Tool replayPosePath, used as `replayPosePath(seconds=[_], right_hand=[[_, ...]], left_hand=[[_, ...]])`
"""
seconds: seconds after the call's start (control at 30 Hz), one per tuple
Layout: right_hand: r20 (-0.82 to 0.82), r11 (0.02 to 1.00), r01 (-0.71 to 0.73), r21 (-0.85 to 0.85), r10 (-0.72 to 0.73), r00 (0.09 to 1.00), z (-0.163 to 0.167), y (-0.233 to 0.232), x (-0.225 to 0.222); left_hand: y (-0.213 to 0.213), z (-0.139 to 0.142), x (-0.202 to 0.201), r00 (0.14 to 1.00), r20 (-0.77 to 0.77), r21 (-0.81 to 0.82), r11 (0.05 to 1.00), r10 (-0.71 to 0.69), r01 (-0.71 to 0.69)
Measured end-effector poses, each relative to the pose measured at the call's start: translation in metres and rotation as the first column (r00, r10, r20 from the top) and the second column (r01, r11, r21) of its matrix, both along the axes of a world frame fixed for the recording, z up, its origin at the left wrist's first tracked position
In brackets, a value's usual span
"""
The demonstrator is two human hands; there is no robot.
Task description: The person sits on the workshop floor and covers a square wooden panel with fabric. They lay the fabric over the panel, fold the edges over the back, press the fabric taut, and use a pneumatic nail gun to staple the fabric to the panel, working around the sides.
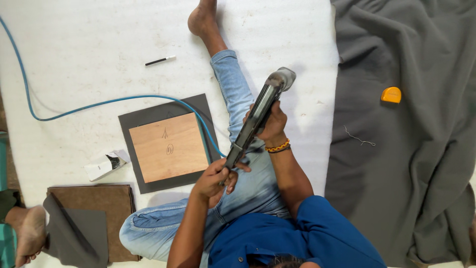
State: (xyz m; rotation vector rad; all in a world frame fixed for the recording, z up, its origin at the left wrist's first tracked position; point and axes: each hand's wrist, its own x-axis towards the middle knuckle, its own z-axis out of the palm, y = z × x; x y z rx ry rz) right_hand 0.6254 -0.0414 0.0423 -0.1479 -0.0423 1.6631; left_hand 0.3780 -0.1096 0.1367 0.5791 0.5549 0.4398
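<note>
Seen from my head camera: my right hand (271, 126) is wrapped tight around the body of a long grey staple gun (258, 116) held above my lap, while my left hand (214, 179) pinches its lower end, fingers closed, near a plywood square (168, 147) on dark fabric (148, 115)

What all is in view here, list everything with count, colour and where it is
staple gun: one, grey metal, held over the lap
air hose: one, blue, curving across the white mat
wooden board: one, tan, on a dark grey sheet
marker: one, black and white, on mat
small box: one, white, beside sheet
brown boards: stack, lower left
grey fabric: one, right
tape measure: one, orange, on fabric
left hand: gripping gun's lower end
right hand: holding gun's body
</note>
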Motion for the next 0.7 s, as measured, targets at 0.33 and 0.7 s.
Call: replayPosePath(seconds=[0.33,0.7], right_hand=[[0.222,0.968,-0.085,0.234,0.032,0.975,0.037,-0.002,-0.018],[0.812,0.968,-0.226,0.111,0.043,0.582,0.145,-0.005,-0.097]], left_hand=[[0.063,0.005,-0.055,0.829,-0.202,0.456,0.799,0.521,-0.391],[0.109,-0.015,-0.07,0.655,0.396,-0.2,0.757,0.643,-0.622]])
